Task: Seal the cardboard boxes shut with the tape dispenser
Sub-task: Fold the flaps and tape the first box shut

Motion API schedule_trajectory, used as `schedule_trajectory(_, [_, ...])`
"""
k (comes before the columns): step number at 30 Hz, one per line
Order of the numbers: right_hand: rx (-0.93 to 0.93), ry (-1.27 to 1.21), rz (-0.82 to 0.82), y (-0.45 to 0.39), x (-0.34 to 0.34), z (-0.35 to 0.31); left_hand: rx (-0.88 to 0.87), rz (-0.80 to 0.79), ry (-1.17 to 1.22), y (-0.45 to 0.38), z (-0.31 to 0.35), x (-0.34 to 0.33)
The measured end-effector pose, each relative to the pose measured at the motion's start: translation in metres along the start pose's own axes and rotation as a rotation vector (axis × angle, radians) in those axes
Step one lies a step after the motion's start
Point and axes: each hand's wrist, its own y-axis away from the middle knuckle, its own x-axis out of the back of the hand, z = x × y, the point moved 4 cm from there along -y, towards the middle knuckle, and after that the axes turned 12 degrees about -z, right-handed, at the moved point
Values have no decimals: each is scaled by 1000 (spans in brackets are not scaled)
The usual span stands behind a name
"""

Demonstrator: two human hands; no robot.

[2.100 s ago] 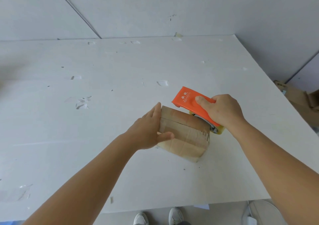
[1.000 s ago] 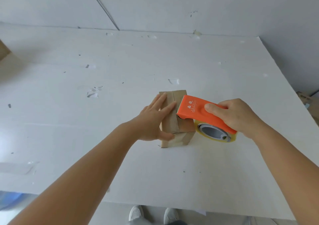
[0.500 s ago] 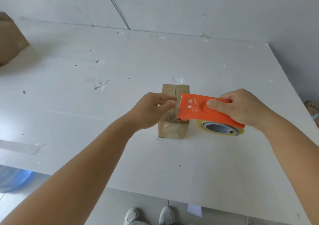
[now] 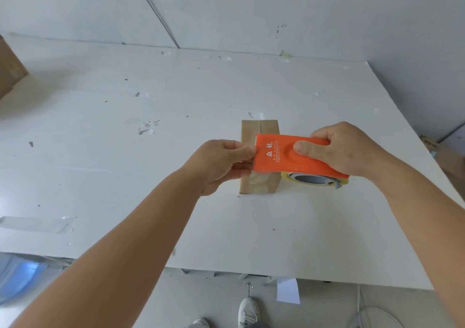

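Two bare hands work above one small cardboard box [image 4: 259,131] standing near the middle of a white desk [image 4: 327,227]. One orange tape dispenser [image 4: 281,156] is held over the box, its toothed edge pointing to the person's left and white lettering showing on its top. The right hand [image 4: 347,148] wraps its fingers around the dispenser's rear, thumb pressed on the raised oval of the orange cover. One roll of yellowish clear tape [image 4: 314,179] sits under that cover, its grey core visible. The left hand [image 4: 219,164] is curled, with thumb and fingertips pinched together at the dispenser's toothed edge; they appear to grip the loose end of the tape, though the tape itself is too clear to make out there. The box shows a seam running down the centre of its top and a glossy patch of tape on its near face.

One larger brown carton [image 4: 10,70] juts in at the far left edge of the desk. The desk surface is scuffed, dotted with dark specks and scraps of old clear tape, including one long strip [image 4: 35,224] near its left front edge. Pale grey wall panels [image 4: 251,7] meet in a corner behind the desk. Below the front edge, two light-coloured shoes [image 4: 247,312] stand on a grey floor beside one small sheet of white paper [image 4: 288,291], with more brown cardboard [image 4: 450,159] at the far right.
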Motion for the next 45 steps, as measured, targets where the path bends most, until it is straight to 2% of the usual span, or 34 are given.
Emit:
schedule_trajectory(5, [-9, -33, 38, 13, 0, -8, -17, -82, 38, 7, -3, -7])
schedule_trajectory(13, [-23, 9, 47, 21, 5, -4, 21, -105, 53, 8, -7, -15])
schedule_trajectory(16, [-12, -49, 18, 21, 8, -1, 21, -115, 133, 4, -9, -21])
schedule_trajectory(21, [35, -139, -60, 22, 12, 9, -22, -223, 189, 0, -8, -39])
schedule_trajectory(24, [64, -185, -86, 23, 15, 10, -12, -220, 174, -4, -10, -42])
schedule_trajectory(27, [93, -249, -107, 21, 20, 12, 28, -239, 261, -7, -15, -46])
schedule_trajectory(39, [161, -271, -151, 9, 26, 22, 23, -250, 384, -9, -14, -52])
schedule_trajectory(45, [155, -540, -206, -1, 18, 39, -34, -251, 432, -7, -1, -57])
